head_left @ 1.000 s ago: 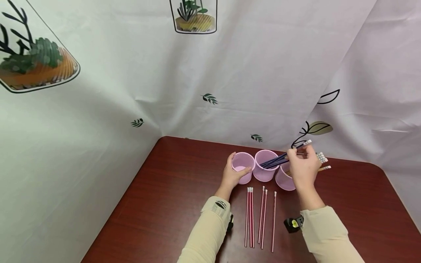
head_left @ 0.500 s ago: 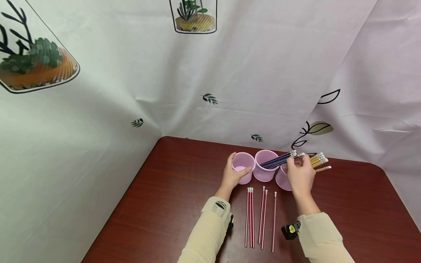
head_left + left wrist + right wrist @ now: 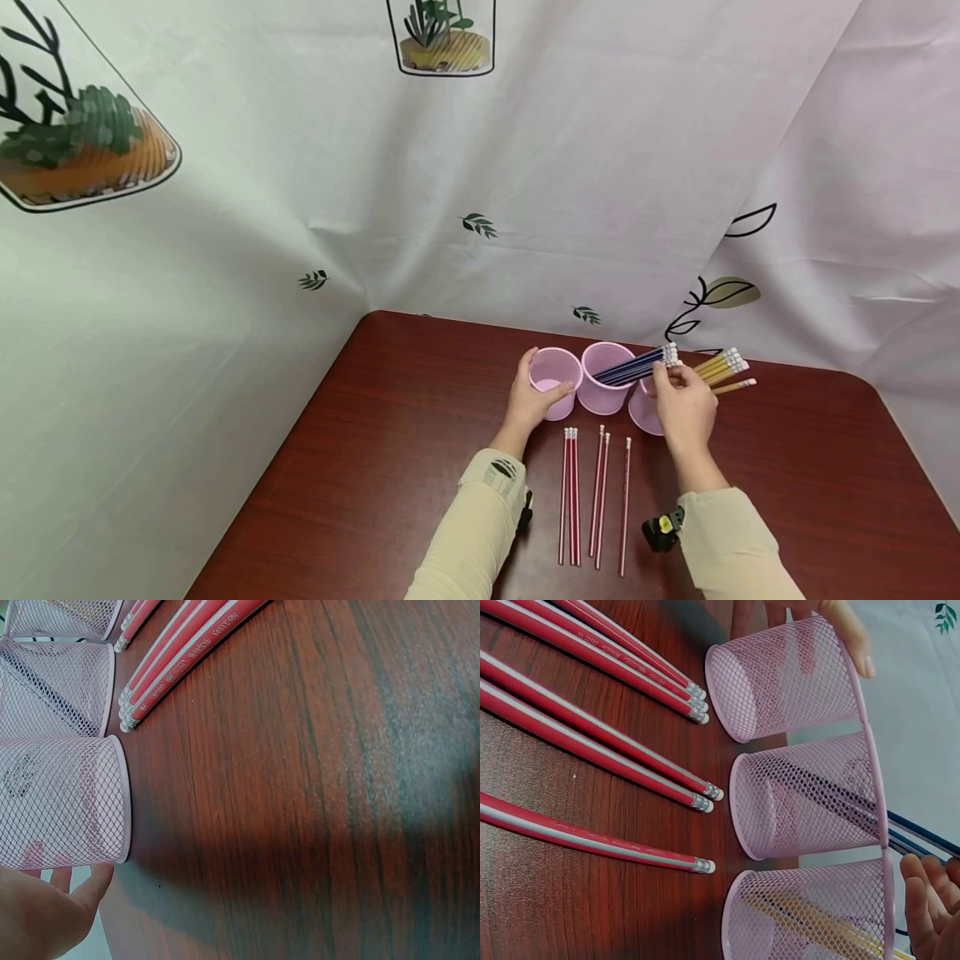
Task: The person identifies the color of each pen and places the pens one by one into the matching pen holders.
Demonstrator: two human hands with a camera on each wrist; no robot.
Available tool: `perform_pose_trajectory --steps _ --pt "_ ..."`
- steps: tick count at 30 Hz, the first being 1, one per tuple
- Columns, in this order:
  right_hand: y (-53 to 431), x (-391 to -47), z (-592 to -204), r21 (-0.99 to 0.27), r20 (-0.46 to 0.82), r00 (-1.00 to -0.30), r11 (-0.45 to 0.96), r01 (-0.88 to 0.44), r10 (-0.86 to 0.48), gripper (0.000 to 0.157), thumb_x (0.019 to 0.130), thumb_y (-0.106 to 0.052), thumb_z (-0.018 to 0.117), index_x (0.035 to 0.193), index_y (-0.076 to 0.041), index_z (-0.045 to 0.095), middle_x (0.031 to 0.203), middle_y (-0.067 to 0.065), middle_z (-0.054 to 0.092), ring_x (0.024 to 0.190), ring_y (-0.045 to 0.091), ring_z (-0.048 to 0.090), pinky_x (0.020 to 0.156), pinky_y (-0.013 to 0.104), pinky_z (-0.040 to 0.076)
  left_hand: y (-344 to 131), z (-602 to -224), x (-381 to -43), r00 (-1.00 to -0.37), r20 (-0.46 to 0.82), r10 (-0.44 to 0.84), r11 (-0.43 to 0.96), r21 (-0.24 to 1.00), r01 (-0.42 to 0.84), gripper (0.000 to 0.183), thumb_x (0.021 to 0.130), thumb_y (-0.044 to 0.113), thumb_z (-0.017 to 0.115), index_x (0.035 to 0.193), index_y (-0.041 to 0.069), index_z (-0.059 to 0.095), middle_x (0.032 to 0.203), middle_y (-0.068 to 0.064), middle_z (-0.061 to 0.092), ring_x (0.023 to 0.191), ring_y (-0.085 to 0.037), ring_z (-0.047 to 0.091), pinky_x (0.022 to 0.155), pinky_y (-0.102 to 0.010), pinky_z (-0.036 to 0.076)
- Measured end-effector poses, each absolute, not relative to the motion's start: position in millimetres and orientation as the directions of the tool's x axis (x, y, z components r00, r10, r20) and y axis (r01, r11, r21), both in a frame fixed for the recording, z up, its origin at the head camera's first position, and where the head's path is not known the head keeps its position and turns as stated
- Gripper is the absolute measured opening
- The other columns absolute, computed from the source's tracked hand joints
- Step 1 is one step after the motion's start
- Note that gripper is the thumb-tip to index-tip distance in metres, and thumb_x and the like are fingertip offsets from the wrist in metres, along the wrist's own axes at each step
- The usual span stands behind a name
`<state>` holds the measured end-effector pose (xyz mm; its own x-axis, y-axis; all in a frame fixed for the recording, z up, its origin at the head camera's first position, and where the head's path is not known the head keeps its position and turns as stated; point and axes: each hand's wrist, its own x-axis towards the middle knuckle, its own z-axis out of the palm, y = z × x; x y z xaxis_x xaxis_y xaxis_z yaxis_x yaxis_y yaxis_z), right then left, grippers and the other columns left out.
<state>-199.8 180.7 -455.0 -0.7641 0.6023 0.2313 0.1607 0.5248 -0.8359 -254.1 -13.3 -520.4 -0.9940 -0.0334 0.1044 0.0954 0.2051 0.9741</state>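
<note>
My left hand [image 3: 527, 404] grips the leftmost pink mesh pencil cup [image 3: 555, 365], thumb over its near side; no pencils show inside it. The middle pink cup [image 3: 602, 402] holds several dark blue pencils [image 3: 630, 368] leaning right, white eraser ends up. At those ends is my right hand [image 3: 687, 410], pinching a blue pencil between thumb and fingers. In the right wrist view its fingertips [image 3: 915, 870] show just beyond the cups' rims. Several yellow pencils [image 3: 723, 367] lean out of the right pink cup [image 3: 645, 414], partly hidden behind my right hand.
Several red striped pencils [image 3: 574, 500] lie on the dark wooden table [image 3: 420, 417] in front of the cups, erasers toward them. The three cups stand side by side near the table's back edge. A white printed cloth [image 3: 480, 275] hangs behind.
My right hand has come down and slightly left, lowering a blue pencil until its eraser end is near the others in the middle cup. The left hand has stayed still.
</note>
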Motion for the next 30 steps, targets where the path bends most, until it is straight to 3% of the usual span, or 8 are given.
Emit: perform_pose_trajectory --steps 11,15,18,22,25,28,30 --pt "182.5 -200.6 -459.4 -0.796 0.207 -0.797 0.571 0.200 0.567 0.036 0.087 -0.037 0.062 0.090 -0.002 0.071 0.068 0.011 0.067 0.072 0.033 0.063 0.064 0.044 0.042 -12.3 -518.9 -252.8 -0.994 0.108 -0.036 0.204 0.974 0.098 0.084 0.066 0.018 0.084 0.137 0.013 0.039 0.130 -0.013 0.051 0.112 -0.030 0.051 0.095 -0.044 0.040" --pt "181.1 -196.7 -461.8 -0.818 0.194 -0.796 0.542 0.191 0.574 0.038 0.086 -0.040 0.063 0.088 -0.003 0.070 0.062 0.007 0.065 0.053 0.015 0.061 0.057 0.032 0.041 -13.2 -519.3 -252.2 -0.992 0.118 -0.033 0.205 0.973 0.109 0.085 0.066 0.018 0.084 0.137 0.010 0.038 0.130 -0.014 0.051 0.112 -0.030 0.051 0.094 -0.044 0.040" --pt "179.5 -188.9 -468.2 -0.866 0.212 -0.745 0.476 0.157 0.632 0.037 0.084 -0.041 0.066 0.080 -0.004 0.066 0.060 0.000 0.060 0.049 -0.001 0.049 0.054 0.023 0.036 -12.7 -520.2 -251.9 -0.992 0.124 -0.033 0.203 0.972 0.115 0.086 0.066 0.018 0.084 0.138 0.009 0.038 0.130 -0.014 0.050 0.112 -0.030 0.051 0.094 -0.046 0.040" --pt "178.6 -175.9 -482.9 -0.942 0.186 -0.624 0.318 0.106 0.759 0.039 0.078 -0.033 0.073 0.081 -0.004 0.048 0.073 -0.005 0.045 0.067 0.002 0.040 0.064 0.020 0.031 -12.1 -519.7 -252.0 -0.994 0.101 -0.028 0.203 0.975 0.094 0.085 0.066 0.018 0.084 0.138 0.013 0.038 0.131 -0.013 0.049 0.112 -0.028 0.050 0.095 -0.045 0.039" --pt "185.5 -172.1 -496.8 -0.975 0.076 -0.585 0.184 0.126 0.808 0.054 0.070 -0.033 0.080 0.097 -0.007 0.041 0.091 -0.003 0.037 0.085 0.009 0.036 0.076 0.024 0.028 -12.2 -518.3 -252.1 -0.997 0.079 -0.023 0.210 0.975 0.072 0.086 0.067 0.019 0.084 0.139 0.014 0.037 0.132 -0.012 0.049 0.113 -0.028 0.050 0.095 -0.043 0.039" --pt "201.2 -174.9 -508.1 -0.982 -0.012 -0.668 0.117 0.148 0.744 0.084 0.066 -0.032 0.083 0.126 -0.004 0.031 0.119 0.010 0.034 0.113 0.023 0.033 0.097 0.031 0.025 -13.1 -517.5 -252.1 -0.997 0.076 -0.014 0.213 0.974 0.072 0.088 0.067 0.018 0.083 0.140 0.012 0.035 0.133 -0.013 0.048 0.114 -0.028 0.049 0.096 -0.042 0.038" --pt "216.5 -182.6 -520.7 -0.988 -0.024 -0.767 0.100 0.115 0.641 0.101 0.068 -0.029 0.082 0.140 -0.005 0.016 0.138 0.018 0.021 0.129 0.031 0.020 0.107 0.035 0.016 -13.7 -517.1 -251.9 -0.997 0.083 -0.003 0.213 0.974 0.081 0.088 0.068 0.018 0.083 0.140 0.010 0.033 0.133 -0.014 0.047 0.114 -0.028 0.049 0.096 -0.042 0.038"
